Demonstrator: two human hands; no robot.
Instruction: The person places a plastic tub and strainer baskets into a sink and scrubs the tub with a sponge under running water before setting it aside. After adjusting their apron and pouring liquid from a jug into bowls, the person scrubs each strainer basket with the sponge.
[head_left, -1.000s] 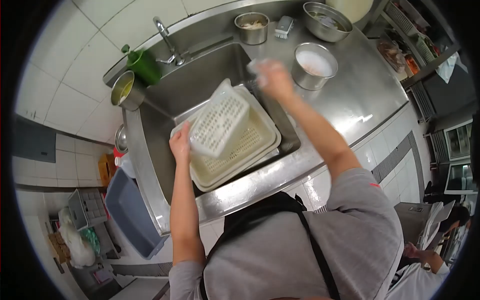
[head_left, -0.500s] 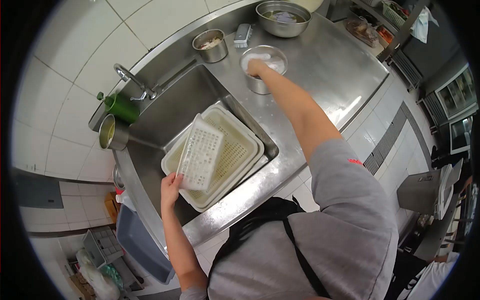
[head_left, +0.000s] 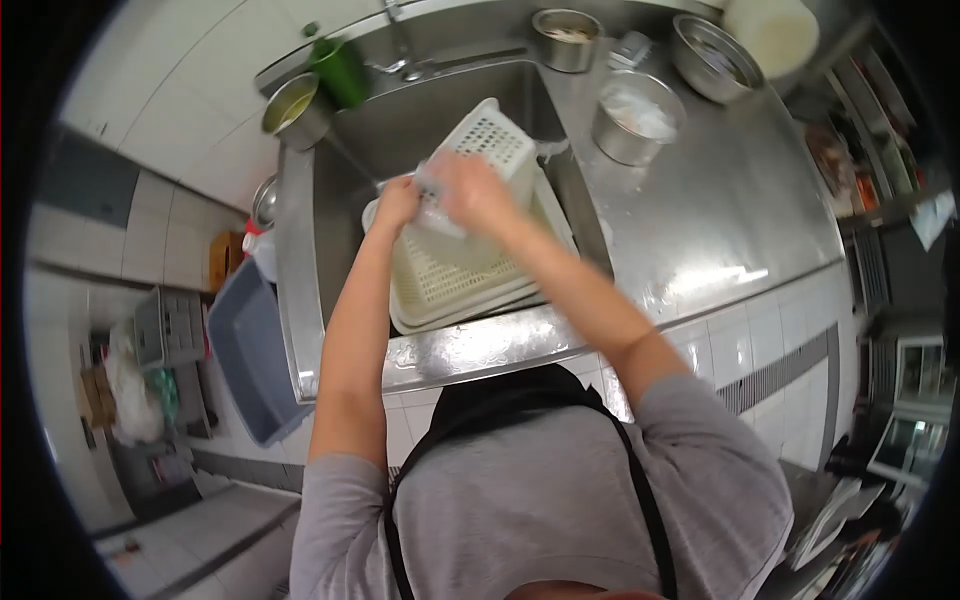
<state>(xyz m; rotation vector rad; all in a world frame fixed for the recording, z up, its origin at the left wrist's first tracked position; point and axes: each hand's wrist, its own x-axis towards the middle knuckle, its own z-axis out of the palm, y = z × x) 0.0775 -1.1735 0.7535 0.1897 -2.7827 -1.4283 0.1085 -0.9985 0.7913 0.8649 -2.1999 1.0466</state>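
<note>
Tilted over the sink is a small white perforated basket (head_left: 490, 135). My left hand (head_left: 400, 204) grips it at its near left edge. Across the basket lies my right hand (head_left: 470, 190), blurred by motion, with a pale, whitish wad at its fingers that I cannot identify. Beneath, larger cream perforated baskets (head_left: 450, 285) are stacked in the steel sink (head_left: 350, 140). On the counter to the right stands a steel pot (head_left: 632, 145) with white, foamy-looking contents.
A green bottle (head_left: 340, 72) and a steel pot with yellowish liquid (head_left: 294, 112) stand at the sink's left corner. Along the back are another steel pot (head_left: 567, 42), a brush (head_left: 630, 50) and a steel bowl (head_left: 715, 60). A grey-blue tub (head_left: 250, 350) is below left.
My right hand has left the pot on the counter and come over the small basket. The small basket is still in my left hand. The view has turned, shifting the sink.
</note>
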